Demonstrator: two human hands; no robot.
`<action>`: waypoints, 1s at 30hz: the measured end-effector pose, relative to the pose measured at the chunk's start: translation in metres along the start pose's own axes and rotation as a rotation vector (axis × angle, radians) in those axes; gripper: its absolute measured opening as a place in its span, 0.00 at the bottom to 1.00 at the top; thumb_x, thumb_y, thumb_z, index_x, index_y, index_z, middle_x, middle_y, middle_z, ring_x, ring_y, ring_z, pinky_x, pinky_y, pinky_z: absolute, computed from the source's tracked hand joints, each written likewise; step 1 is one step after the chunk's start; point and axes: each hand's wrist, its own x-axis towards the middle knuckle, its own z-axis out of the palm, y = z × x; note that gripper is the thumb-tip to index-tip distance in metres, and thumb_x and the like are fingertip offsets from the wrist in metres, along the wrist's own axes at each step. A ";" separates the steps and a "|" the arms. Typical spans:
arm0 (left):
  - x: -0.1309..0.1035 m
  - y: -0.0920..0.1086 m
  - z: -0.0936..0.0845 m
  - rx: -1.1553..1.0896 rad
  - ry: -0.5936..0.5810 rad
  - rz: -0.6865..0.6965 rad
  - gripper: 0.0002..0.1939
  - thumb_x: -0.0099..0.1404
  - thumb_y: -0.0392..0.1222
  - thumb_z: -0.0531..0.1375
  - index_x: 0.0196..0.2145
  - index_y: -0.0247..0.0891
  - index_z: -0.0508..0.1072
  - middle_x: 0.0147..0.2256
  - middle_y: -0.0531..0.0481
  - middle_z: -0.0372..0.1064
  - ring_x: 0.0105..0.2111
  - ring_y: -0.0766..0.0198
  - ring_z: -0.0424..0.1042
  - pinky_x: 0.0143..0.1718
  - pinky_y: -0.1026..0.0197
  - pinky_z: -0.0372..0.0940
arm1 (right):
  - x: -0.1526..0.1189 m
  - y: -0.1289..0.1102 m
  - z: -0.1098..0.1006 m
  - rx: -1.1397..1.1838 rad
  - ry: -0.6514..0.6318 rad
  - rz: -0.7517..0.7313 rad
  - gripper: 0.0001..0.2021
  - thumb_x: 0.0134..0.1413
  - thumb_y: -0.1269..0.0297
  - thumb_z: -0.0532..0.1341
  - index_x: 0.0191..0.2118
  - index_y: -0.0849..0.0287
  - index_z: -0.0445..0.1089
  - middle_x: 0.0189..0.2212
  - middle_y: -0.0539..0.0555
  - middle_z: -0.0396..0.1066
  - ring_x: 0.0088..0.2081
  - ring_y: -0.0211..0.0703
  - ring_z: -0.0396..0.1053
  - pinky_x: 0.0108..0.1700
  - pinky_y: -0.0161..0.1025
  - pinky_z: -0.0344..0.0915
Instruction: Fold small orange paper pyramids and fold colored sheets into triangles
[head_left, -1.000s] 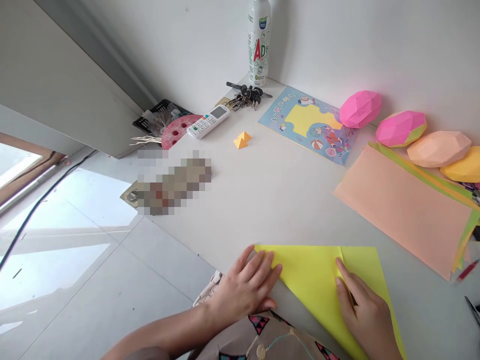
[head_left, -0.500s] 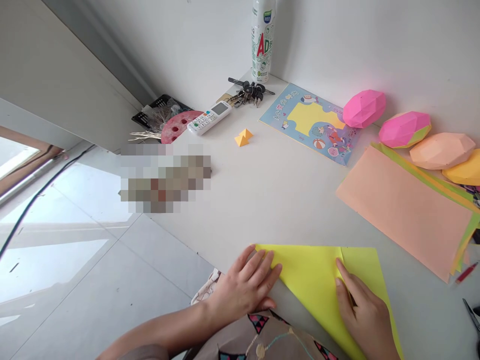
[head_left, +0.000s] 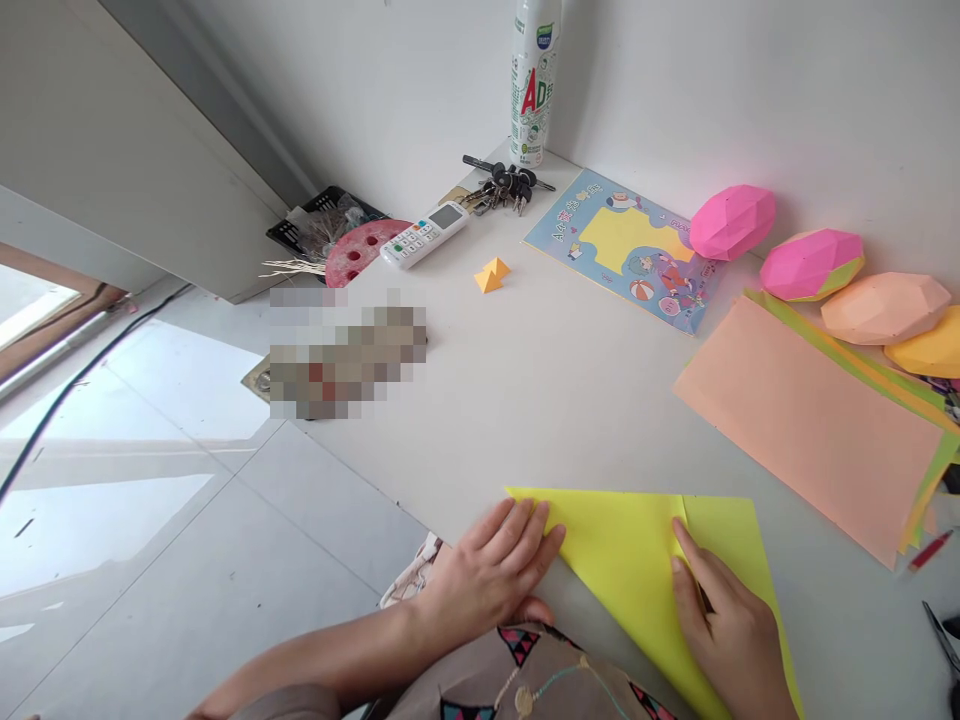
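Note:
A sheet of yellow paper [head_left: 622, 560], folded over diagonally, lies on the table by its near edge. Its left part tapers to a point, while a single-layer strip shows on the right. My left hand [head_left: 499, 565] rests flat across the pointed left end, fingers stretched out and thumb tucked lower. On the right part, my right hand [head_left: 731, 625] touches the paper with its index fingertip and thumb, beside the edge of the folded flap. The index finger is extended; the other fingers are mostly hidden under the hand.
Stacked coloured paper [head_left: 810, 430] lies at the right, below several faceted paper shapes [head_left: 810, 262]. Farther back are a paper pack [head_left: 615, 245], keys [head_left: 510, 185], a spray can [head_left: 534, 90], a remote-like device [head_left: 426, 235] and a small orange folded piece [head_left: 492, 274]. Scissors [head_left: 937, 635] sit far right.
The view has shifted slightly, so the background things sit a little farther right. My hands and the yellow paper look almost unchanged.

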 end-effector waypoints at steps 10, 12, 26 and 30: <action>0.006 -0.002 -0.006 0.008 -0.064 0.027 0.39 0.66 0.70 0.41 0.57 0.38 0.67 0.51 0.41 0.67 0.52 0.48 0.60 0.57 0.38 0.54 | -0.002 0.001 0.000 -0.024 -0.022 -0.009 0.18 0.65 0.66 0.49 0.51 0.70 0.70 0.32 0.58 0.77 0.19 0.32 0.67 0.20 0.29 0.59; 0.007 -0.003 -0.007 0.016 -0.084 0.039 0.41 0.64 0.72 0.41 0.58 0.38 0.67 0.51 0.40 0.66 0.52 0.47 0.59 0.56 0.38 0.54 | -0.002 0.001 0.001 -0.031 -0.014 -0.014 0.18 0.65 0.66 0.49 0.51 0.70 0.71 0.32 0.58 0.77 0.20 0.32 0.68 0.20 0.30 0.60; 0.030 0.006 -0.015 -0.083 0.012 -0.029 0.42 0.70 0.61 0.30 0.49 0.29 0.73 0.38 0.39 0.69 0.39 0.51 0.63 0.49 0.40 0.56 | -0.009 -0.001 0.006 0.009 -0.078 0.069 0.20 0.64 0.70 0.47 0.55 0.68 0.68 0.24 0.52 0.71 0.22 0.37 0.68 0.23 0.33 0.60; 0.044 0.003 -0.020 -0.055 0.016 0.027 0.22 0.74 0.43 0.43 0.43 0.28 0.74 0.31 0.44 0.66 0.32 0.55 0.63 0.39 0.49 0.60 | -0.011 -0.003 0.007 0.024 -0.105 0.096 0.21 0.63 0.70 0.46 0.55 0.67 0.68 0.23 0.52 0.70 0.22 0.37 0.67 0.24 0.34 0.58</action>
